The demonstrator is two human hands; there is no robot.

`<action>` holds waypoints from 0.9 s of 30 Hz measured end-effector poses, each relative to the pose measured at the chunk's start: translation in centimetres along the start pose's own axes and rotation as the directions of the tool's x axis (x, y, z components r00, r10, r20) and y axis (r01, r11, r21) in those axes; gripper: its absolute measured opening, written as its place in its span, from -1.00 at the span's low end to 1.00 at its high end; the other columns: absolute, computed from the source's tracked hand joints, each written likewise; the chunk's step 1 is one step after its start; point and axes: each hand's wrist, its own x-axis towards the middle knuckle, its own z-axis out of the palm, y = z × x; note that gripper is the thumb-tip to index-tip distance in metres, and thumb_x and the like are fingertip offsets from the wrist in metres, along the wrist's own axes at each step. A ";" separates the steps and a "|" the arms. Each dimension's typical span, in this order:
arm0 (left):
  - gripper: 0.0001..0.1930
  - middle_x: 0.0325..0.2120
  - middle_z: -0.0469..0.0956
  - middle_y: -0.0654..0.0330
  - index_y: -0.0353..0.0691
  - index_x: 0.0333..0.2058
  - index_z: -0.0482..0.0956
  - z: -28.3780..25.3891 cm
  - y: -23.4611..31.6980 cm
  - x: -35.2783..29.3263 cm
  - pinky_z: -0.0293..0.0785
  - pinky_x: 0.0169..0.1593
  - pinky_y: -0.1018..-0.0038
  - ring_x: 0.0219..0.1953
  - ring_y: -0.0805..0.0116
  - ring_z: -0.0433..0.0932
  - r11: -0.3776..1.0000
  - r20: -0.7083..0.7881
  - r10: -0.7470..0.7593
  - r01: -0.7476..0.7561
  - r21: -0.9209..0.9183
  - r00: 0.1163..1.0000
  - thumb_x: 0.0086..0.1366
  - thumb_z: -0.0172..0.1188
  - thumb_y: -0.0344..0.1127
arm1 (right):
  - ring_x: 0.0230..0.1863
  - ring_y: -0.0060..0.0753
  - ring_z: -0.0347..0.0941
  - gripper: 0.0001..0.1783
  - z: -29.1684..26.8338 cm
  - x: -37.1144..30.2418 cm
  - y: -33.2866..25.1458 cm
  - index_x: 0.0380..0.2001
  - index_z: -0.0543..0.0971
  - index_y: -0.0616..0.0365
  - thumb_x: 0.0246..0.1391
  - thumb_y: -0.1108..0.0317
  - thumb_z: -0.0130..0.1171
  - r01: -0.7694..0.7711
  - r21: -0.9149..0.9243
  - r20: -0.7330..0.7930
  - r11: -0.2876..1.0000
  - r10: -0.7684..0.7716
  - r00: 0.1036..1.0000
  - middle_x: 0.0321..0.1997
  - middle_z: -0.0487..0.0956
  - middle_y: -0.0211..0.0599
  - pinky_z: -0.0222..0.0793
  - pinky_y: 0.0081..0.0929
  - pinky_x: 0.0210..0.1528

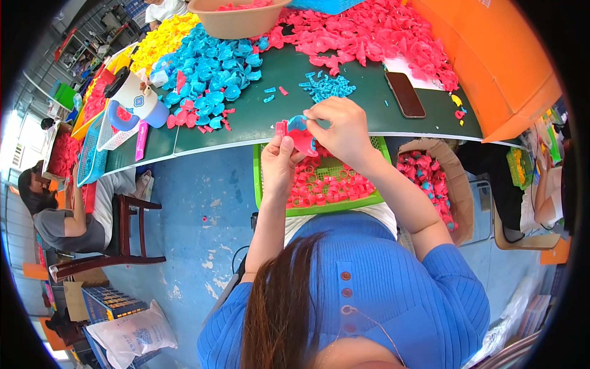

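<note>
Just over the table's near edge, my left hand (279, 163) is closed, with thumb and fingers pinching a small pink plastic part (302, 141). A curved blue plastic shell (297, 123) sits against the pink part. My right hand (340, 129) is closed too, thumb and finger pinching at the blue shell's right side. How the two parts join is partly hidden by the fingers. Below my hands, a green basket (259, 172) holds many pink ring-like pieces (326, 192). Beyond my right hand lies a small heap of little blue pieces (327, 88).
Piles of blue shells (212, 67), yellow parts (161, 42) and pink parts (369, 31) cover the dark green table (270, 67). A phone (405, 95), a white mug (136, 98) and an orange box (491, 61) stand around. A carton (452, 178) of parts is right of the basket. Another person (67, 215) sits left.
</note>
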 end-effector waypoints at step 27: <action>-0.77 -0.37 0.55 0.16 -0.33 -0.28 0.47 0.1 -0.2 0.2 0.54 -0.20 0.49 -0.34 0.41 0.56 0.995 -0.088 0.030 -0.021 0.097 0.996 0.27 0.04 -0.24 | -0.48 -0.36 0.44 -0.84 -0.1 0.0 -0.1 -0.41 0.62 0.11 -0.12 0.33 0.18 0.027 -0.116 0.191 0.993 -0.005 0.982 -0.51 0.56 -0.34 0.24 -0.42 -0.38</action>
